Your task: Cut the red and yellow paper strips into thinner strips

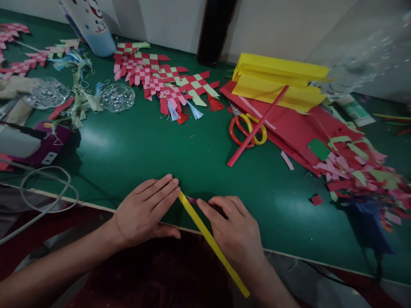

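My left hand (149, 205) lies flat near the front edge of the green table, fingers stretched out. Its fingertips press on the upper end of a narrow yellow paper strip (205, 231). From there the strip slants down to the right, past the table edge. Closed around a slim purple tool with a thin, shiny tip (192, 199), my right hand (236, 226) rests just right of the strip. The tool's tip is close beside the strip; most of its handle is hidden in my fingers, and its exact kind is unclear.
Woven red, pink and green paper fish (160, 77) lie at the back. Scissors (247, 128), a red strip (257, 128), folded yellow paper (279, 81) and red sheets (289, 128) are right of them. Paper scraps (362, 167) pile far right; a cable (48, 209) loops left.
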